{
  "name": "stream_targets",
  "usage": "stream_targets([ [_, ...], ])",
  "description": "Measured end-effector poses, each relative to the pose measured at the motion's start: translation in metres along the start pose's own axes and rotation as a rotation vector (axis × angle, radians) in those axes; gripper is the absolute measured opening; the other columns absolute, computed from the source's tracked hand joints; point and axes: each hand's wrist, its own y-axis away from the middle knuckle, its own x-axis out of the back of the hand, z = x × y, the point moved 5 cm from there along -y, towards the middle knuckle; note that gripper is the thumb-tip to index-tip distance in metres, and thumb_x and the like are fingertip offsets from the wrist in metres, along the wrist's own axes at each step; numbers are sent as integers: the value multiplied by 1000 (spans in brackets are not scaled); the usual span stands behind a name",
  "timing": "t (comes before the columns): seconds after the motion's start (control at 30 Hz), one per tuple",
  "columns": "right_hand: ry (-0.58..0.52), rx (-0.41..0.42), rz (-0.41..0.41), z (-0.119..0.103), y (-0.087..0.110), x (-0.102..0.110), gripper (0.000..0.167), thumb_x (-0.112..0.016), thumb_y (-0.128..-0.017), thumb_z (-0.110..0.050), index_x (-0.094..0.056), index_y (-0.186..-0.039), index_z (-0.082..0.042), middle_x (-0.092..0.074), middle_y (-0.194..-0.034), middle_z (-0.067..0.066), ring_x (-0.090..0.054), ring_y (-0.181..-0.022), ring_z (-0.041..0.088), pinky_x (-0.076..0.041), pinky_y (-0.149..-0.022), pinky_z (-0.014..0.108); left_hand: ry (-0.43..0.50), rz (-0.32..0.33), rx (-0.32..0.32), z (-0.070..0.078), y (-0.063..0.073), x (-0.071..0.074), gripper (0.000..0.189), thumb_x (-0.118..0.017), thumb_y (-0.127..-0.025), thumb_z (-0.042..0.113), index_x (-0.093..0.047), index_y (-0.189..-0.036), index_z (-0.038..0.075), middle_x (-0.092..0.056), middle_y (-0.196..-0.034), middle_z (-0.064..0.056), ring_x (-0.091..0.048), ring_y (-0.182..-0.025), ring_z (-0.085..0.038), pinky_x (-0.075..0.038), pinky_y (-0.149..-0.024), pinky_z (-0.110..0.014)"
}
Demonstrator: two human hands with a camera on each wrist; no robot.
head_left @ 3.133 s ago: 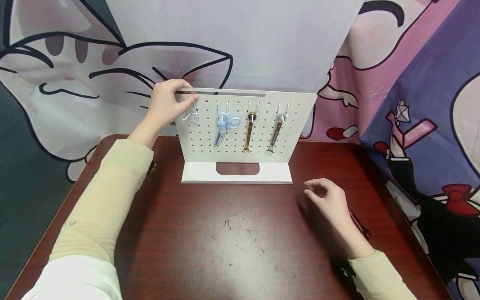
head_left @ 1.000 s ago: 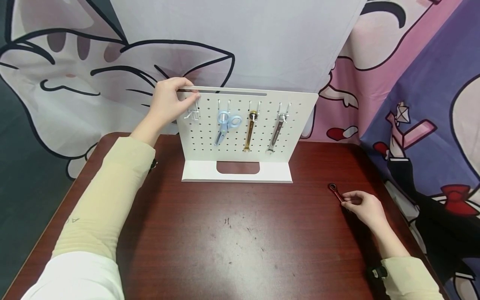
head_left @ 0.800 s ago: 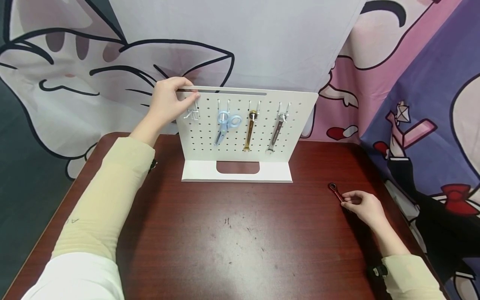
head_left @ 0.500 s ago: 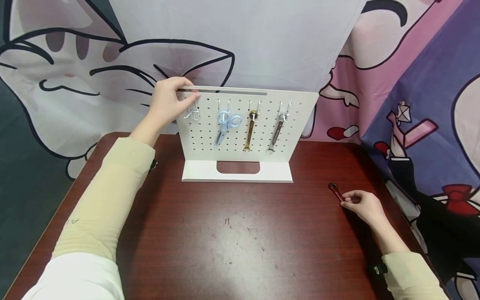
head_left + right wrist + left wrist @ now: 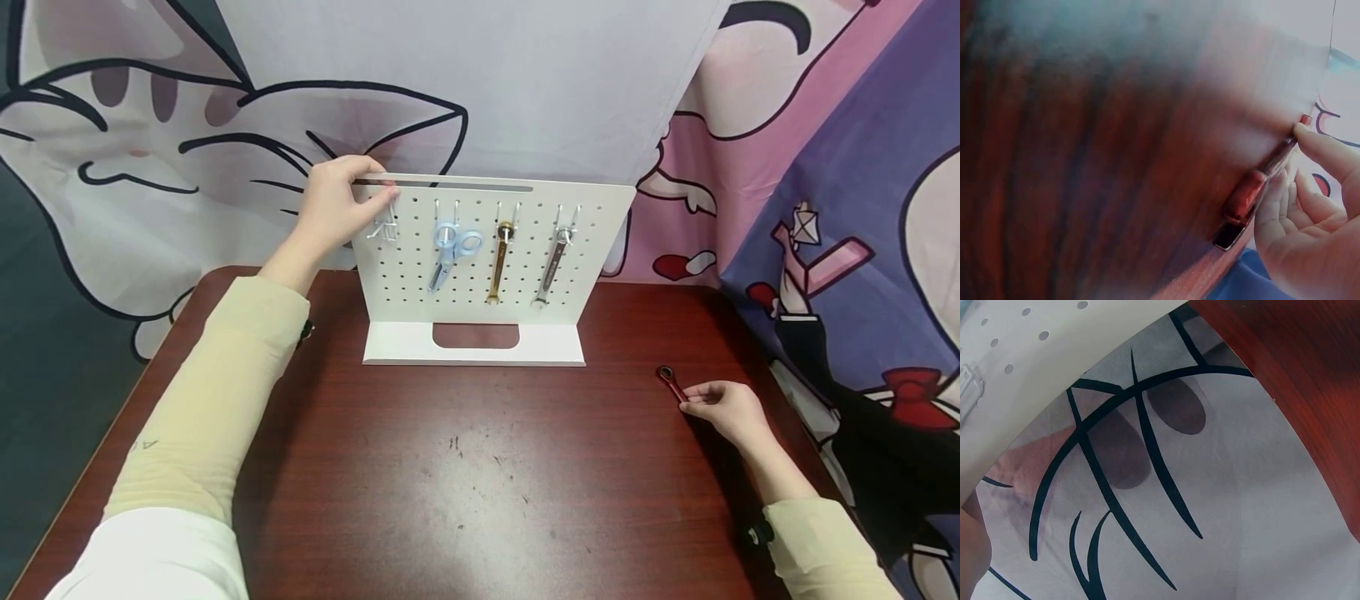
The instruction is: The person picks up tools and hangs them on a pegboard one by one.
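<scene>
My left hand [image 5: 337,204] grips the upper left corner of a white pegboard stand [image 5: 472,343], thumb in front. In the left wrist view, part of that hand [image 5: 972,550] shows beside the board's edge. My right hand [image 5: 731,408] pinches a red ratchet wrench [image 5: 670,382] between thumb and fingers at the table's right side, its ring end pointing away from me. The right wrist view shows the wrench [image 5: 1247,199] along the fingers [image 5: 1272,206]. On the board's hooks hang light blue scissors [image 5: 448,250], a gold wrench [image 5: 499,262] and a dark silver wrench [image 5: 552,265].
Near my left hand, a hook [image 5: 386,229] on the board bears nothing visible. The stand rests on the dark red-brown table [image 5: 465,467] towards its back edge. Printed cartoon cloth [image 5: 562,83] hangs behind and along the right side.
Since about three seconds ago, my right hand has moved right and towards me from beside the stand and taken hold of the red wrench. During the last second, both hands have stayed nearly still.
</scene>
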Motion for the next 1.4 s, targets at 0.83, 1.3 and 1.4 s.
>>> stream_targets([
  [0.83, -15, -38, -19, -2, 4, -2, 32, -84, -89, -20, -78, -103, 8, -82, -81, 6, -57, -68, -13, -43, -67, 14, 5, 3, -5, 1, 3, 2, 15, -77, -95, 13, -77, -100, -1, -77, -101, -20, -59, -85, -27, -31, -76, -18],
  [1.3, -41, 26, 8, -36, 1, -11, 28, -87, -87, -19, -81, -102, 4, -82, -82, 7, -58, -68, -10, -46, -66, 17, -22, -13, -3, 0, 0, 0, 18, -77, -95, 14, -76, -102, -2, -77, -103, -20, -64, -90, -32, -41, -82, -31],
  [1.4, -61, 28, -6, -46, -2, -15, 28, -87, -88, -19, -81, -104, 4, -82, -84, 10, -60, -69, -11, -47, -67, 16, -24, -14, -5, 1, 0, 1, 18, -77, -95, 15, -76, -102, -2, -77, -103, -21, -65, -91, -32, -43, -83, -35],
])
